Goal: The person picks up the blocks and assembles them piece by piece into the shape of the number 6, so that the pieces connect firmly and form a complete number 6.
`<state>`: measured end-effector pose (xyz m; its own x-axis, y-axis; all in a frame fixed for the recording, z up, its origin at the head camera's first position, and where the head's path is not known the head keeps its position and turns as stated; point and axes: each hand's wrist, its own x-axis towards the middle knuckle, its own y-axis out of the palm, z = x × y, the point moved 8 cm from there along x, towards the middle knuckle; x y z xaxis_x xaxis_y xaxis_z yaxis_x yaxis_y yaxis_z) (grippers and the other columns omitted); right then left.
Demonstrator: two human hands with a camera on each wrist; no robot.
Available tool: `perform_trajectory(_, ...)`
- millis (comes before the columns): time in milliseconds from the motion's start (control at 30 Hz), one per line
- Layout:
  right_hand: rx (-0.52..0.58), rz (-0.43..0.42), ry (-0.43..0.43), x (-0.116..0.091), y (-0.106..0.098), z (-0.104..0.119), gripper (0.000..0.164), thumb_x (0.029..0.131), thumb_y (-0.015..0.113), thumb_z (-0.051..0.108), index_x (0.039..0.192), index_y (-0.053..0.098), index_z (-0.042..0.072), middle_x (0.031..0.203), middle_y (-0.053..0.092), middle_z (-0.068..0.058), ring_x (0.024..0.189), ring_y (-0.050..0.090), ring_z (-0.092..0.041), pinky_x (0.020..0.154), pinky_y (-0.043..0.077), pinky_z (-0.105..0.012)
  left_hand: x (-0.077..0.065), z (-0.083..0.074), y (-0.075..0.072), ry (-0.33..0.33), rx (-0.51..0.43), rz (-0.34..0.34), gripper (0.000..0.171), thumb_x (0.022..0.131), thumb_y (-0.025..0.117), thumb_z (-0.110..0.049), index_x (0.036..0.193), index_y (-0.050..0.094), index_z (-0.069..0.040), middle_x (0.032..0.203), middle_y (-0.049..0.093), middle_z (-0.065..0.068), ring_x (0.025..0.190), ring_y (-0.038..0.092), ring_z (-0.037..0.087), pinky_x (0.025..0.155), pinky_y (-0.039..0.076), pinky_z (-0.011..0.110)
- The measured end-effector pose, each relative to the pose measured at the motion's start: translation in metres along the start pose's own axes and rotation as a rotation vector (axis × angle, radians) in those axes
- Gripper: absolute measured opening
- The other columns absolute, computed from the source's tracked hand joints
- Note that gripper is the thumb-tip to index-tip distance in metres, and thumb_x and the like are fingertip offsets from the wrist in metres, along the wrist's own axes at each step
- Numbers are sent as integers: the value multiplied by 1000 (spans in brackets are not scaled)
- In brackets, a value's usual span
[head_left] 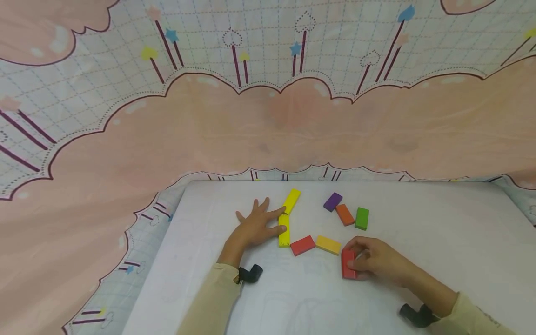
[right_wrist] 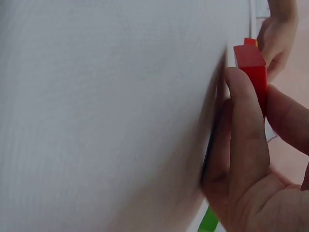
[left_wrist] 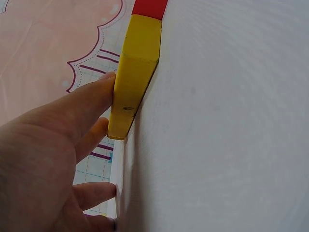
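Head view: left hand (head_left: 255,226), fingers spread wide, thumb touching yellow block (head_left: 284,239), oblong, dark-marked; right hand (head_left: 378,259), fingers narrowed, pinching red block (head_left: 345,269), oblong, smooth, between thumb and fingertips.

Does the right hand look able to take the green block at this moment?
Probably yes: no other block lies between the right hand and the green block, though it would likely need to release its red block first.
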<state>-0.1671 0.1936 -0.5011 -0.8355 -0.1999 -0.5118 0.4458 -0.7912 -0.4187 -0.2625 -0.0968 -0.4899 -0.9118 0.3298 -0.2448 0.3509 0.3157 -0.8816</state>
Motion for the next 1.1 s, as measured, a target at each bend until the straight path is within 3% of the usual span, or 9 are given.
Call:
perform_trajectory(267,-82,-73,-1,0,3,3,40,82,86,21,114,65,12,100,64,-4,90,57,-20,68,57,-31,2,2,1,6,4,0,63,94,62,-60,153,42,-46,172,19,8,159,4,43,109,-4,86)
perform_trajectory(733,-209,-96,-16,-1,5,9,35,79,88,23,106,67,14,97,64,-1,85,57,-19,67,55,-30,4,4,1,21,13,-12,63,93,62,-59,152,44,-46,172,20,9,159,4,43,109,-4,86)
perform_trajectory(833,-215,-77,-13,0,6,8,40,77,90,24,108,67,14,97,63,-2,81,58,-18,67,57,-30,5,5,1,22,17,-13,63,93,62,-59,152,44,-46,172,20,9,159,4,43,109,-4,86)
perform_trajectory(1100,-340,-27,-51,3,10,9,69,58,100,33,114,64,17,97,61,-1,75,58,-19,67,56,-29,4,6,-1,27,15,-13,63,93,63,-59,152,44,-46,172,19,9,159,4,43,109,-4,86)
